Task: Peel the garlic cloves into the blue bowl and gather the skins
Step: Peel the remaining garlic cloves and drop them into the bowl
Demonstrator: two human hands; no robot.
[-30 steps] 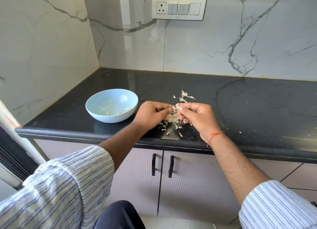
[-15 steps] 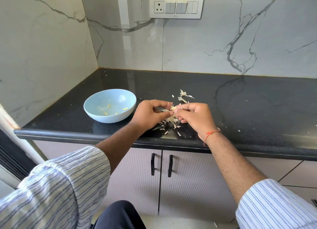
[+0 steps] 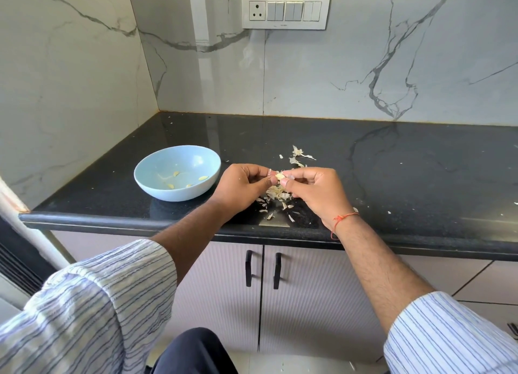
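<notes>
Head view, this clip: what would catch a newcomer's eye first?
Both hands meet mid-counter, the left hand and right hand pinching a garlic clove between their fingertips. Under them lies a loose pile of skins on the black counter. To the left stands the blue bowl, holding a few peeled cloves.

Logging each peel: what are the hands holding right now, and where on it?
One garlic clove, pinched between both hands: left hand fingertips on its left end, right hand fingertips on its right end.

Garlic clove (image 3: pixel 279 176) mostly hidden between pinching fingertips (peel state unclear), table (image 3: pixel 420 177) cut off at right edge, skins (image 3: pixel 276 194) partly behind hands
</notes>
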